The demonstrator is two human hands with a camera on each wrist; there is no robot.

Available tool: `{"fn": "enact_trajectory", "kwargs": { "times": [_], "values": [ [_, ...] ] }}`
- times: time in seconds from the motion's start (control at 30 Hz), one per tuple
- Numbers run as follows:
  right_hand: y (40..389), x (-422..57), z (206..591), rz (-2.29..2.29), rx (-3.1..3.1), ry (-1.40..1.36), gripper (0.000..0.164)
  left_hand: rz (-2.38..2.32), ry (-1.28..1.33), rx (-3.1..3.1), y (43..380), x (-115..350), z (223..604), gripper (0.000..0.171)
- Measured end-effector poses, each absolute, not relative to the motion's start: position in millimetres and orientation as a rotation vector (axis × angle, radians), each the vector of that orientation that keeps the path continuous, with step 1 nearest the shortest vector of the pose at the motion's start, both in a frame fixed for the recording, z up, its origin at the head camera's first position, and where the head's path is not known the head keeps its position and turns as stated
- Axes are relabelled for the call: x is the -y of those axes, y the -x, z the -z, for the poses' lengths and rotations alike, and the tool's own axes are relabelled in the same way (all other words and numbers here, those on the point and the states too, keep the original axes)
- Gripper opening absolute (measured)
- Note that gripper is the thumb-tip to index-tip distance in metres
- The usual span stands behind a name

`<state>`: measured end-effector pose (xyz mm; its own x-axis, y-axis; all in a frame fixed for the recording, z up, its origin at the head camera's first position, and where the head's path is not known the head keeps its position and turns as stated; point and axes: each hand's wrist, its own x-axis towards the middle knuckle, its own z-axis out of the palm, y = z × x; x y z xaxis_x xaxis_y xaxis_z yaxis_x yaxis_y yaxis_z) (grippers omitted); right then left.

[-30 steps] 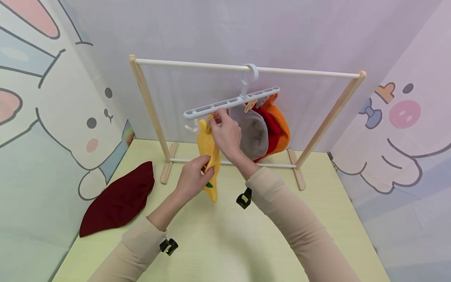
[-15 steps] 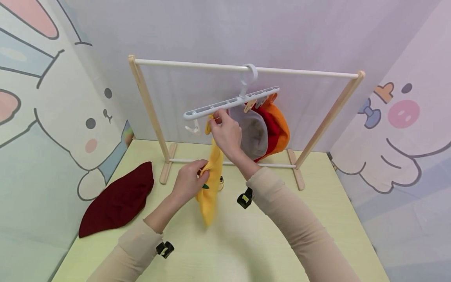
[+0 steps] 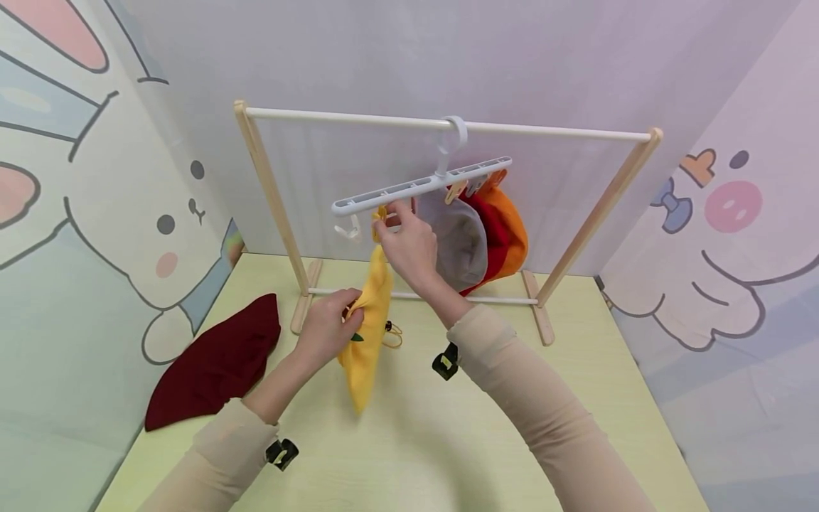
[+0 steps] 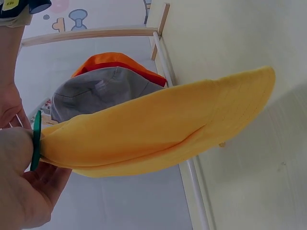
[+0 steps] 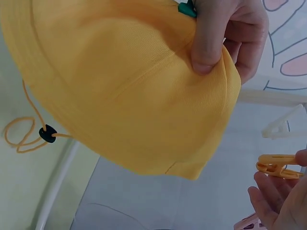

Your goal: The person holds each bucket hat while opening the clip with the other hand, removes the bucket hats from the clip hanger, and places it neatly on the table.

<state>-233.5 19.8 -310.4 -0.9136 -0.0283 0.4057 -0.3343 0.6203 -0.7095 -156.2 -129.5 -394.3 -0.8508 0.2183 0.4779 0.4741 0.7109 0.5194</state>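
My left hand (image 3: 328, 327) pinches the crown of a yellow bucket hat (image 3: 369, 327) beside its small green leaf. The hat hangs below the hanger, with a yellow cord and black toggle (image 5: 47, 133) trailing from its brim. My right hand (image 3: 412, 245) pinches a yellow clip (image 5: 276, 165) under the pale hanger (image 3: 377, 199). In the right wrist view, the clip and the hat are apart. Grey (image 3: 457, 245), red (image 3: 498, 238) and orange (image 3: 515, 227) hats hang from clips on the hanger's right half.
The hanger hooks over the white rail (image 3: 352, 118) of a wooden-legged rack. A white clip (image 3: 348, 227) hangs at the hanger's left end. One maroon hat (image 3: 214, 363) lies on the left of the table (image 3: 384, 455). Printed curtains stand around the table.
The yellow hat has come down and left, away from the yellow clip, with my left hand holding it. My right hand has stayed nearly in place at the clip.
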Motion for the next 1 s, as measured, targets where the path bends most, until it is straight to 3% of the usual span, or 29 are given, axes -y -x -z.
{"fn": "enact_trajectory", "kwargs": {
  "times": [1.0],
  "values": [
    [235.4, -20.4, 314.0, -1.237, 2.461, -0.331, 0.02, 0.731, 0.426, 2.65, 149.1, 178.3, 385.9, 0.013]
  ]
}}
